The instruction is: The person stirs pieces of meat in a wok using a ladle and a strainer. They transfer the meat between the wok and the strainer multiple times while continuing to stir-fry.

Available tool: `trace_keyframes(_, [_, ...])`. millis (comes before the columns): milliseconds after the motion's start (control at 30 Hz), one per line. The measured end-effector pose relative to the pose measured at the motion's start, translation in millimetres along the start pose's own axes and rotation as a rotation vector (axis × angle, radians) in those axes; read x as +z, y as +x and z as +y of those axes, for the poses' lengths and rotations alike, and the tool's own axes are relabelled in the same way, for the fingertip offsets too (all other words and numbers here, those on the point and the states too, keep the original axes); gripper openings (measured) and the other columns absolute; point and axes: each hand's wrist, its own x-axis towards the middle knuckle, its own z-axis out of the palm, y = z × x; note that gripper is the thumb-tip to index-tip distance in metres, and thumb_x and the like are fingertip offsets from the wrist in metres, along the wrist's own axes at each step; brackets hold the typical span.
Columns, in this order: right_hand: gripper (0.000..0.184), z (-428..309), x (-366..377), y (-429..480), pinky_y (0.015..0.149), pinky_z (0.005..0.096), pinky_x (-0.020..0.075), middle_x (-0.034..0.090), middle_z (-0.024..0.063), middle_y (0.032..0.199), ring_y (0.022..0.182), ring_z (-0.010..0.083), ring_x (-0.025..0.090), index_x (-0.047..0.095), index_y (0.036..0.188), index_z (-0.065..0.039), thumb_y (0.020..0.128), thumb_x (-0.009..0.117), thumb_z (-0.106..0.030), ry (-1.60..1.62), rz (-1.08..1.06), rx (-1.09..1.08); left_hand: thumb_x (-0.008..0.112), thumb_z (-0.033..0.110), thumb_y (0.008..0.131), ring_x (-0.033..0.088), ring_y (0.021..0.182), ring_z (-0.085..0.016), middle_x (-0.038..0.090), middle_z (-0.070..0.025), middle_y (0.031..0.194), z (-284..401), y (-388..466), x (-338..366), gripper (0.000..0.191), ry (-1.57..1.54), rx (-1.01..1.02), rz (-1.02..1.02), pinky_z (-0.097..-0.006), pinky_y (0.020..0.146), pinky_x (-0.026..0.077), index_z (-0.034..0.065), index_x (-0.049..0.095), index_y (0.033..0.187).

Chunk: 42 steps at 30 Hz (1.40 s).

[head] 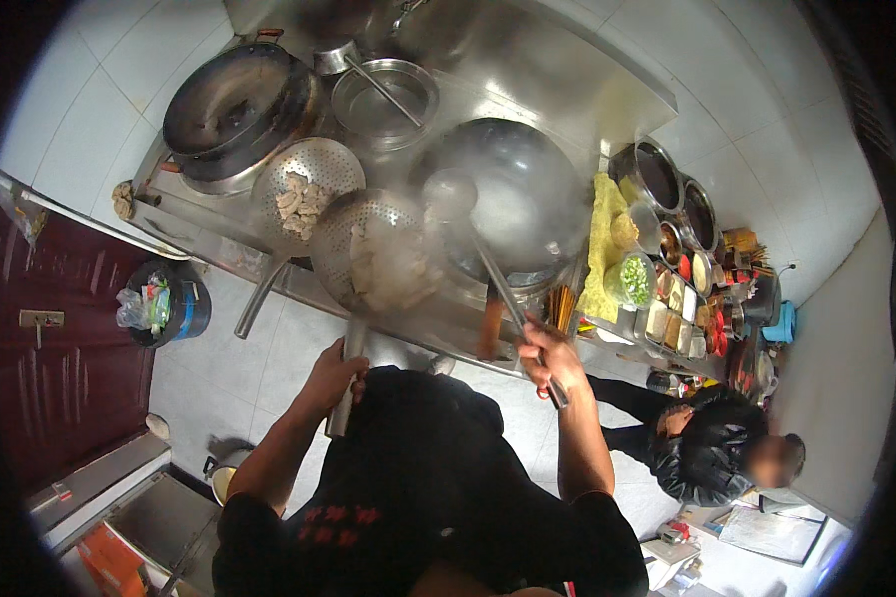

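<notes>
My left hand (336,379) grips the handle of a perforated metal strainer (336,250). Pale, wet-looking food (396,265) lies in its bowl, blurred by steam. In my right hand (551,352) is the long handle of a metal ladle (452,195), whose bowl is beside the strainer and over the left side of a large wok (534,168). Steam partly veils the wok's inside. A second perforated strainer (332,160) rests to the left, holding pieces of cooked-looking meat (299,205).
Further left sit a dark wok (231,104) and a metal pot (384,101) with a dipper across it. Chopped greens (634,280) and several seasoning containers (672,324) line the right. A person (709,440) in a black jacket is at lower right; a bin (187,306) stands left.
</notes>
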Motion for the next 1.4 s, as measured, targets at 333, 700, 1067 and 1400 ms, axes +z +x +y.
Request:
trace_keyframes(333, [0.054,20,-43,-9,0.099,0.056,0.0575,0.074,0.0355,0.121,0.113,0.0535,0.071,0.053,0.162,-0.004,0.113,0.057,-0.026,-1.182,0.501,-0.39,0.067,0.009,0.096,0.054,0.055,-0.013,0.057,-0.0045,0.079,11,4,5,0.024,-0.029,-0.014,0.028,-0.0333,0.047,0.051,0.0051,0.053,0.115])
trace_keyframes(700, [0.054,18,-130,-2,0.045,0.0345,0.0538,0.07,0.0102,0.085,0.05,0.0197,0.065,0.048,0.163,0.004,0.112,0.051,-0.012,-0.861,0.357,-0.236,0.066,0.011,0.099,0.054,0.053,-0.014,0.057,-0.0047,0.078,12,7,3,0.024,0.017,0.003,0.032,-0.0345,0.046,0.051,0.0045,0.052,0.117])
trace_keyframes(1067, [0.044,40,-11,-22,0.033,0.0244,0.03,0.045,-0.0048,0.073,0.04,0.005,0.034,0.054,0.159,-0.01,0.118,0.054,-0.026,0.077,0.018,-0.017,0.069,0.012,0.099,0.056,0.055,-0.015,0.058,-0.005,0.079,9,14,-10,0.027,0.022,-0.028,0.014,-0.0358,0.048,0.052,0.0038,0.053,0.119])
trace_keyframes(1400, [0.059,76,98,-11,0.089,0.059,0.0589,0.077,0.0327,0.109,0.103,0.0546,0.074,0.048,0.168,-0.017,0.111,0.064,-0.02,-1.03,0.285,-0.529,0.066,0.009,0.098,0.057,0.055,-0.015,0.058,-0.0031,0.079,20,-6,-31,0.033,-0.042,-0.017,-0.009,-0.0361,0.048,0.054,0.0057,0.054,0.129])
